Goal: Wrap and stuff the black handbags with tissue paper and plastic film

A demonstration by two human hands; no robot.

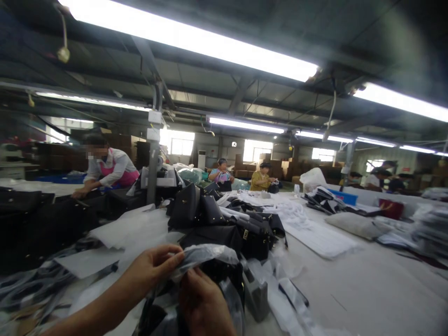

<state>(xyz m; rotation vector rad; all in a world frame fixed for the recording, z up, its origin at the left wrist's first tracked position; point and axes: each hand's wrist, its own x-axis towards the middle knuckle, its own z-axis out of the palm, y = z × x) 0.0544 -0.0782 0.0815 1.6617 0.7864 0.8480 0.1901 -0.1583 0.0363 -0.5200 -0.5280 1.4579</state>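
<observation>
A strip of clear plastic film [212,253] arches over the top of a black bag [224,270] right in front of me, apparently wrapped round its handle. My left hand [163,261] pinches the left end of this film between thumb and fingers. Just below and to the right, my right hand [205,298] has its fingers closed at the underside of the film, with the fingertips partly hidden. The lower part of the bag is behind my right hand.
Black handbags [196,207] with gold fittings pile up beyond my hands. White sheets [133,228] lie left, and a grey block [256,291] stands to the right. A co-worker in a pink apron [117,170] leans over black material at left; other people sit farther back.
</observation>
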